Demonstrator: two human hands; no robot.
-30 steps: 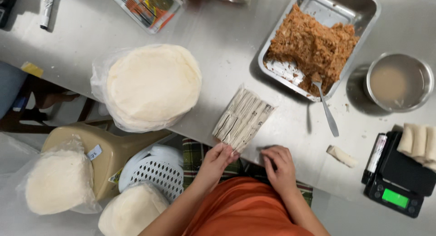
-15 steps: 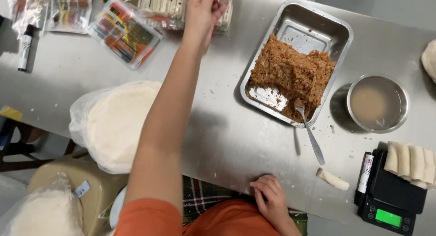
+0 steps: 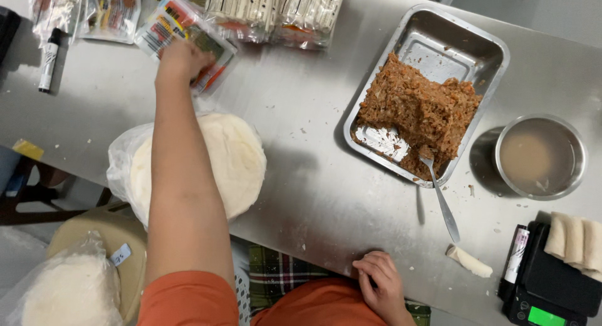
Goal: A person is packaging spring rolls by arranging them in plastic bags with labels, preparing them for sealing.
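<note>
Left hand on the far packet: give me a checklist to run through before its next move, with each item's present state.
1. Left hand on the colourful packet: ok, resting on it; grip cannot tell.
2. Right hand clear of the work: ok, curled at the table edge.
3. Wrapper stack under the outstretched arm: ok, bagged.
4. Filling tray stocked: ok, fork in it.
5. Bowl filled: ok, cloudy liquid.

Left hand (image 3: pixel 180 61) touches a colourful packet (image 3: pixel 186 40); right hand (image 3: pixel 378 282) rests at the table (image 3: pixel 301 175) edge.
</note>
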